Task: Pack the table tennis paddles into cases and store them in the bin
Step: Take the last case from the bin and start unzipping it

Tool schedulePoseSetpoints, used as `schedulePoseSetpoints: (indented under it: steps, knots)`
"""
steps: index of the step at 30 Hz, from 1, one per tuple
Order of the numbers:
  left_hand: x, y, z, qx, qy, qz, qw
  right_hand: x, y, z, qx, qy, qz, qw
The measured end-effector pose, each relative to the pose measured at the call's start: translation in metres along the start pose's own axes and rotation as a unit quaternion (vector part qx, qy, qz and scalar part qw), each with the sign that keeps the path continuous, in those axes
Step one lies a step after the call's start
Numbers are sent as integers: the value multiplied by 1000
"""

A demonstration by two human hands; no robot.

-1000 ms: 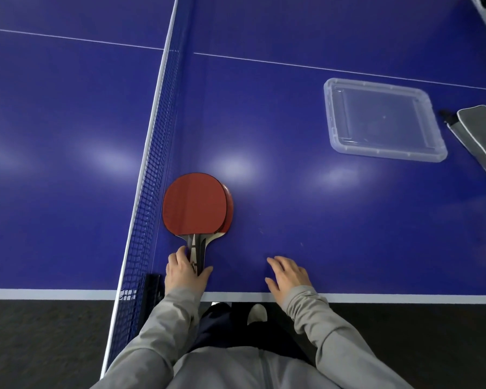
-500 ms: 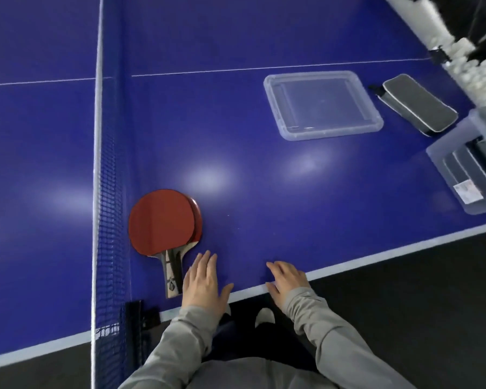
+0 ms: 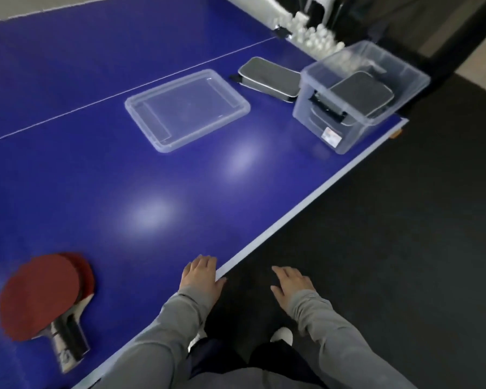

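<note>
Two stacked red paddles point(image 3: 42, 296) lie at the lower left of the blue table point(image 3: 124, 192), handles toward me. A grey paddle case point(image 3: 270, 77) rests on the table behind the clear bin lid point(image 3: 187, 109). The clear bin point(image 3: 359, 119) stands at the table's right corner with grey cases point(image 3: 361, 94) inside. My left hand point(image 3: 201, 279) lies flat over the table's near edge, fingers straight, holding nothing. My right hand point(image 3: 291, 282) hovers off the table over the dark floor, fingers relaxed and empty.
White balls point(image 3: 314, 35) are piled beyond the far right end of the table. Dark floor point(image 3: 404, 248) lies to the right of the table edge. A white line point(image 3: 110, 96) crosses the table surface.
My view swung right, bringing the bin and cases into sight. My left hand let go of the paddle handle and moved right to the table edge. My right hand slid off the table.
</note>
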State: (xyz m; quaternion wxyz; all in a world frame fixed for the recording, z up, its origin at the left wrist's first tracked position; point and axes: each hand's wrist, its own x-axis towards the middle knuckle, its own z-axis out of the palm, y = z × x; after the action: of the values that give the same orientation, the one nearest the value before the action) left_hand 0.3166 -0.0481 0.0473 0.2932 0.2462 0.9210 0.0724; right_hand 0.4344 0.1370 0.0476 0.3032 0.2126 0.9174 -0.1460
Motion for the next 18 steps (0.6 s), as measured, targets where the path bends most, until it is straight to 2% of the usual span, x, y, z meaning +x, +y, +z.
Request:
schedulePoseSetpoints:
  steps: [11,18]
  knots:
    - [73,221,5,56,21,88,994,-22,208,-42,75,44,93,992]
    - [116,317,12,87,-15,138,986,-8,292,-57,113,43,137,983]
